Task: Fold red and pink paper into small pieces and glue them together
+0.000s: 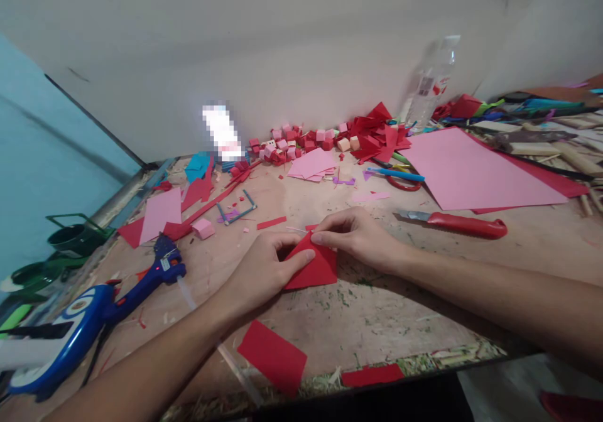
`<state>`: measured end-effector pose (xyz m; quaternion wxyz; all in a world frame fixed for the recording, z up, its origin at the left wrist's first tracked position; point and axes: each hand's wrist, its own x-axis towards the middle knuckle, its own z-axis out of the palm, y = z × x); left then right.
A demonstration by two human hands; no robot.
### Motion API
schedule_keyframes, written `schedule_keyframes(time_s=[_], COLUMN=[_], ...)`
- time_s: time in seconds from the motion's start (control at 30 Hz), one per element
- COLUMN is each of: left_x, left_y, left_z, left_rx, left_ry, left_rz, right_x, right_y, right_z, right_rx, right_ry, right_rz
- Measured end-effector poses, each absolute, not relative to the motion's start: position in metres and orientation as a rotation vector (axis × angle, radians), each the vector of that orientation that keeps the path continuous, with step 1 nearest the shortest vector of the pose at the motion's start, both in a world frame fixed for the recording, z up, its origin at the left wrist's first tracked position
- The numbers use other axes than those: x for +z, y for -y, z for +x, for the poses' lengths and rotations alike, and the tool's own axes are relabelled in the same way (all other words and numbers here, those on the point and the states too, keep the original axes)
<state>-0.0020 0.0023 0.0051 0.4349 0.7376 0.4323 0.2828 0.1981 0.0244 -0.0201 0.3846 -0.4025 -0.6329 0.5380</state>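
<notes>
A piece of red paper (318, 269) is between my two hands, just above or on the wooden table. My left hand (271, 260) pinches its left side, the thumb lying on top and the other fingers partly hidden behind. At the paper's top corner, the thumb and fingertips of my right hand (355, 240) press together on it. Another red paper piece (274, 356) lies flat nearer the table's front edge. Beyond my hands is a thin red strip (271, 223). To the right rests a red-handled knife (464, 224), its blade pointing left.
A blue glue gun (162, 265) lies at left. Small pink and red paper cubes (294, 142) are heaped along the wall, near a propped lit phone (223, 132). Scissors (402, 177), a large pink sheet (485, 171) and a plastic bottle (431, 89) stand or lie at right.
</notes>
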Motion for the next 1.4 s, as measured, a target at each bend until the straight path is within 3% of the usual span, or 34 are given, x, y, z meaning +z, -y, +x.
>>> schedule_keyframes(time_s=[0.67, 0.8, 1.03, 1.2, 1.4], left_x=[0.006, 0.005, 0.004, 0.004, -0.01], left_y=[-0.004, -0.004, -0.003, 0.001, -0.001], left_z=[-0.003, -0.003, -0.011, -0.015, -0.014], left_rx=[0.963, 0.955, 1.246, 1.05, 0.97], left_ry=[-1.149, -1.142, -1.26, -1.166, -1.089], left_rz=[1.648, 1.592, 2.024, 2.469, 2.587], right_x=[-0.019, -0.021, -0.021, -0.02, -0.019], right_y=[-0.024, -0.022, -0.022, -0.024, -0.022], right_z=[0.198, 0.197, 0.195, 0.195, 0.196], right_rx=[1.422, 1.575, 1.658, 1.697, 1.655], right_ry=[1.43, 1.413, 1.191, 1.102, 1.178], right_rz=[-1.057, -0.989, -0.952, -0.864, -0.888])
